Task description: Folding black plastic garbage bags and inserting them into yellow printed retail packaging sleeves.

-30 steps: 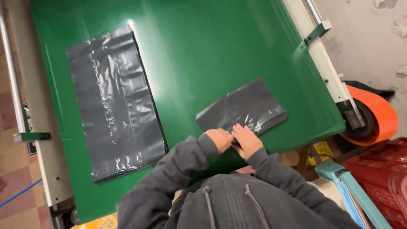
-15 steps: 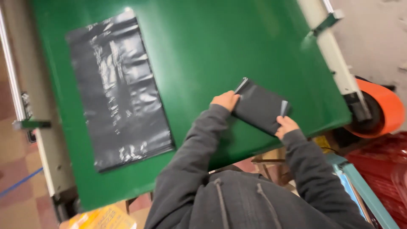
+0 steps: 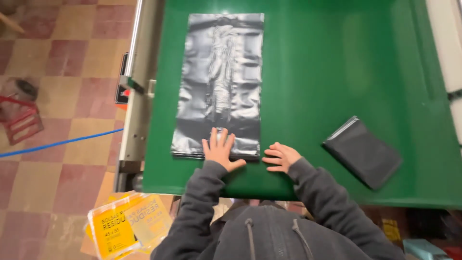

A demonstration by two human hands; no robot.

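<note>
Pressing flat, the spread left hand (image 3: pixel 220 150) should pin the grey plastic bag (image 3: pixel 220 82) evenly while the open right hand (image 3: pixel 281 157), empty beside its corner, squares the edge.

The flat bag (image 3: pixel 219 86) was thin glossy grey plastic, wrinkled; the folded bag (image 3: pixel 364 152) looked duller. The green table (image 3: pixel 337 72) was smooth with a slight sheen.
</note>
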